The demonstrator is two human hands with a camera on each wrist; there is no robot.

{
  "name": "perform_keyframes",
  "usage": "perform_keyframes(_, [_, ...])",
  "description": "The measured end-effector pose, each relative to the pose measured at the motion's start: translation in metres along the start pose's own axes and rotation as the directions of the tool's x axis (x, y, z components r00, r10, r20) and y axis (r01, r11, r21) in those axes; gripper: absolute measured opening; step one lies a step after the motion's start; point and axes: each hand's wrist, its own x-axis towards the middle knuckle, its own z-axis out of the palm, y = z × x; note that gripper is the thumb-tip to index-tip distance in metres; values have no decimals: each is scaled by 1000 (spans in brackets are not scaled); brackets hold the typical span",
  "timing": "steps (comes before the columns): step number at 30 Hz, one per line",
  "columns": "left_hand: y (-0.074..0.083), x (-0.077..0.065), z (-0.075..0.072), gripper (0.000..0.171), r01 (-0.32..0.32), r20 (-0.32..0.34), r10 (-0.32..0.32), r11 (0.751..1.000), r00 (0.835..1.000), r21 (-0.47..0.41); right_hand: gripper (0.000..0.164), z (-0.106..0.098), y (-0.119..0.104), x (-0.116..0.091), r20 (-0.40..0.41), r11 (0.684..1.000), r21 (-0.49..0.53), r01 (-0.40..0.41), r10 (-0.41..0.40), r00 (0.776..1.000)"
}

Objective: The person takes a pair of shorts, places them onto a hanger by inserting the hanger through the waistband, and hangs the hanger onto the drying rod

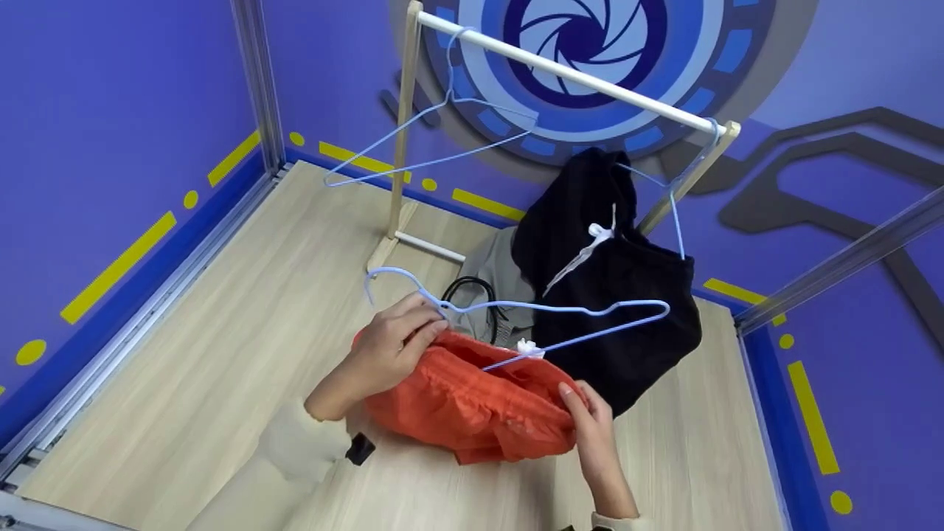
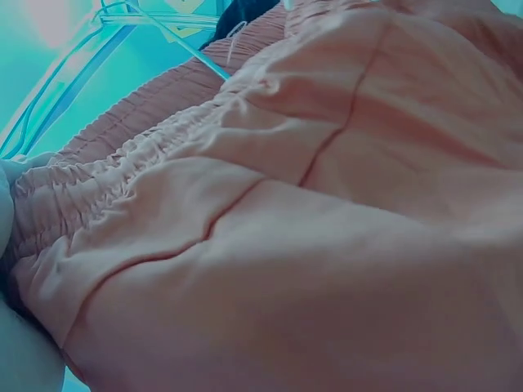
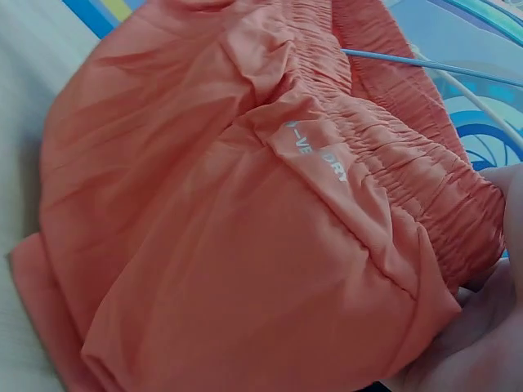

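Note:
Orange shorts (image 1: 472, 409) with a gathered elastic waistband are held up over the wooden table, waist opening upward. My left hand (image 1: 387, 343) grips the left end of the waistband and a light blue hanger (image 1: 549, 307) near its hook. One end of that hanger dips into the waist opening; the other sticks out above it to the right. At the waistband's right end, my right hand (image 1: 596, 424) pinches the fabric, thumb on the inner side. White lettering shows on the shorts (image 3: 245, 245) in the right wrist view. Shorts (image 2: 286, 261) fill most of the left wrist view.
Behind stands a rack with a white rail (image 1: 568, 70). A bare blue hanger (image 1: 398, 133) hangs at its left. Black shorts (image 1: 619, 317) with a white drawstring hang from another hanger (image 1: 675, 214) at its right. Beside them is grey fabric (image 1: 483, 262) with a black cord (image 1: 472, 280).

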Motion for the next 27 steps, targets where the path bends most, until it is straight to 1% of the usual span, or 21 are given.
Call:
perform_keyframes(7, [1, 1, 1, 14, -9, 28, 10, 1000, 1000, -22, 30, -12, -15, 4, 5, 1000, 14, -11, 11, 1000])
perform_keyframes(15, [1, 0, 2, 14, -45, 51, 49, 997, 998, -69, 29, -15, -40, 2, 28, 998, 43, 38, -39, 999])
perform_keyframes(19, [1, -1, 2, 14, -46, 84, 53, 996, 995, -76, 24, -14, -51, 1, 8, 996, 51, 79, -80, 997])
perform_keyframes(23, [1, -4, 1, 14, -41, 131, 46, 998, 990, -41, 25, -14, -57, 2, -12, 993, 63, 103, -102, 995])
perform_keyframes(27, [1, -7, 2, 13, -16, 149, 20, 1000, 989, -23, 23, -11, -57, 3, -56, 987, 31, 160, -158, 986])
